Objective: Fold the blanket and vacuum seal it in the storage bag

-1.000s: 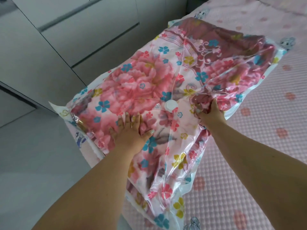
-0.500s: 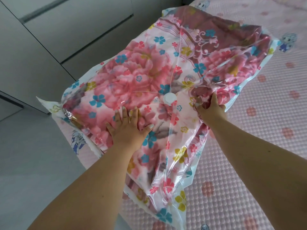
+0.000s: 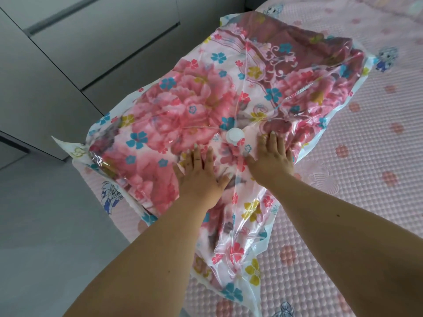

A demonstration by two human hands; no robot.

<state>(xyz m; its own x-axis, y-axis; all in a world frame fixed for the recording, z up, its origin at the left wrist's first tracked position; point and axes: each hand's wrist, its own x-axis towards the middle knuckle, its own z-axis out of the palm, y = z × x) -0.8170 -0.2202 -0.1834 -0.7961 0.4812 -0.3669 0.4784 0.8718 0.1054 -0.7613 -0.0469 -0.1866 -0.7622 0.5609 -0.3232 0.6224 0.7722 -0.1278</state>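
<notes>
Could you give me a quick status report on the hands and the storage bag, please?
Left hand and right hand open, pressing flat on storage bag. Blanket folded inside; white valve between hands, uncovered. Nothing in the way.

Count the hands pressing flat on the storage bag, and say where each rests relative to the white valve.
2. The left hand rests below-left of the white valve; the right hand rests just right of it, both on the storage bag.

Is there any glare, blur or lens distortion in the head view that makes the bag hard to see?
In the head view, daylight gives streaks of glare on the clear storage bag; the white valve and both hands, left hand and right hand, look sharp; the wide lens bends the cabinet lines.
</notes>
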